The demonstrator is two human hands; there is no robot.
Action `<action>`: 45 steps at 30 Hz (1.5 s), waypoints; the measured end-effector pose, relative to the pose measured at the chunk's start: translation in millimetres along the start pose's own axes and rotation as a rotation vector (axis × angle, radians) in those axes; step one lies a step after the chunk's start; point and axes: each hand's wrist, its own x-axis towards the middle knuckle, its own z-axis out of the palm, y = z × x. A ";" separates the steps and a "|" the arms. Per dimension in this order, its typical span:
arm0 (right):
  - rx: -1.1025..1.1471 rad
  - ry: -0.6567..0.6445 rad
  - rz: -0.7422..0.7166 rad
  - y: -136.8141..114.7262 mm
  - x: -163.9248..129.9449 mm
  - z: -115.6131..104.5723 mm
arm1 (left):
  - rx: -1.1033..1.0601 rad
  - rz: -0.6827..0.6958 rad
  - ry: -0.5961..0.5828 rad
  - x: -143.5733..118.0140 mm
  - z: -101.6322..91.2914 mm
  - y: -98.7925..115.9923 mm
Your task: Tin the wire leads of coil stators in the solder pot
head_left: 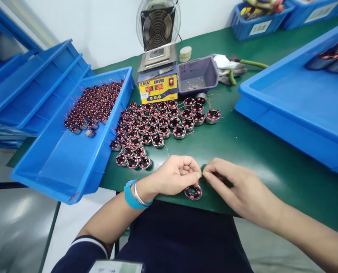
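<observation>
A small round motor stator (pixel 193 192) with copper windings is near the table's front edge, its upper part hidden under my left hand (pixel 180 175). The thumb and forefinger of that hand are pinched together just above the stator. My right hand (pixel 230 184) comes in from the other side, thumb and forefinger also closed, fingertips almost meeting the left ones. Between them seems to run a thin wire from the stator, mostly covered by the fingers. Beyond the left hand stand rows of similar stators (pixel 152 130), fine wire ends sticking up from them.
A blue bin (pixel 63 167) on the left holds a heap of stators; another blue bin (pixel 294 113) is at right. At the back are a yellow-fronted CM558 unit (pixel 157 89), a purple tray (pixel 197 75), a fan (pixel 157 24) and pliers with green handles (pixel 252 63).
</observation>
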 end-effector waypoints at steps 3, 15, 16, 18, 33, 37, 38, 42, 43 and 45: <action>0.424 -0.252 0.292 -1.2 0.8 0.8 | 0.014 -0.012 -0.024 -1.6 0.6 -0.3; 0.125 -0.104 0.041 6.0 -6.7 -2.6 | 0.061 0.013 -0.040 -3.4 1.8 2.1; 0.278 -0.186 0.161 2.9 -5.4 -1.8 | 0.068 0.014 -0.047 -3.9 2.1 2.7; 0.425 -0.264 0.258 1.3 -5.2 -1.2 | 0.073 0.017 -0.054 -4.3 2.2 3.2; 0.223 -0.199 0.087 3.7 -8.7 -5.0 | 0.100 0.029 -0.110 -5.0 0.6 2.9; -0.349 0.076 -0.329 9.5 -18.7 -9.4 | 0.094 0.020 -0.097 -4.4 0.4 2.8; -0.402 0.091 -0.364 9.5 -19.9 -9.0 | 0.093 0.022 -0.100 -4.4 0.5 2.9; -0.088 -0.044 -0.090 3.6 -15.8 -1.8 | 0.103 0.027 -0.109 -4.9 0.0 2.5; 0.065 -0.112 0.022 2.2 -14.1 0.0 | 0.105 0.027 -0.112 -5.0 -0.3 2.1; 0.253 -0.182 0.134 1.4 -12.1 1.8 | 0.104 0.027 -0.116 -5.2 -0.8 1.3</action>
